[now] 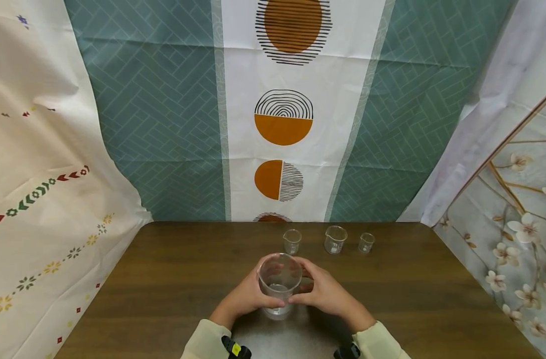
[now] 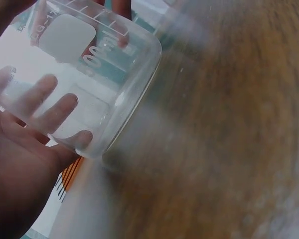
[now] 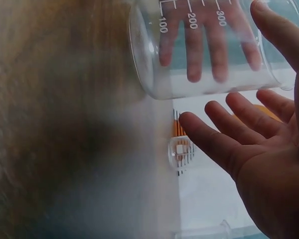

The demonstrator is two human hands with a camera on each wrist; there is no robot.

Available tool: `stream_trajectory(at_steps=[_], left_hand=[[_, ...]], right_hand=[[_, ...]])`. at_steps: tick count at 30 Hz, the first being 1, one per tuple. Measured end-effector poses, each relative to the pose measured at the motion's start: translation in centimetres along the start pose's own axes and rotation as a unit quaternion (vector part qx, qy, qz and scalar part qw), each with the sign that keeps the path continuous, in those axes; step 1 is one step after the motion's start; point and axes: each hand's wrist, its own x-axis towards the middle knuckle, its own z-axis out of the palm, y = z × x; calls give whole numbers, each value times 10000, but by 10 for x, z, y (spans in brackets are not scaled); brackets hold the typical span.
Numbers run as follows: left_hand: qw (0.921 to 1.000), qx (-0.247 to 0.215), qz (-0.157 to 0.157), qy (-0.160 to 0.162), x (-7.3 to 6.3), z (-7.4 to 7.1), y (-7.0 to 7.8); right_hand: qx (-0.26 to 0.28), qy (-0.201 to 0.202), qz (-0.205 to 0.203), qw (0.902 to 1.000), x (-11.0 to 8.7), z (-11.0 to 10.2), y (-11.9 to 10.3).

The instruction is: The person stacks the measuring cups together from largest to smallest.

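A large clear glass beaker (image 1: 279, 274) with white markings stands upright in front of me, near the table's front. My left hand (image 1: 247, 295) grips its left side; the thumb lies across the front and the fingers reach round the far side, seen through the glass of the beaker (image 3: 154, 59) in the right wrist view. At the right, my right hand (image 1: 323, 290) is beside the beaker with its fingers (image 3: 214, 132) extended and apart from the wall. Its thumb lies at the glass; whether it touches cannot be told.
Three smaller glass beakers stand toward the back of the brown table (image 1: 174, 279): one left (image 1: 292, 242), a wider one (image 1: 335, 240) and the smallest (image 1: 366, 243) at the right. A patterned curtain (image 1: 165, 124) hangs behind the table; printed cloths flank both sides.
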Motion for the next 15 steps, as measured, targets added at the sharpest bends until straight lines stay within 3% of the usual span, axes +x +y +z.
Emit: stream_trajectory(at_steps=[15], left_hand=[[9998,-77,-173,-21,-1,1,3]], right_hand=[[-897,-115,-94,9959,-1,-16,4]])
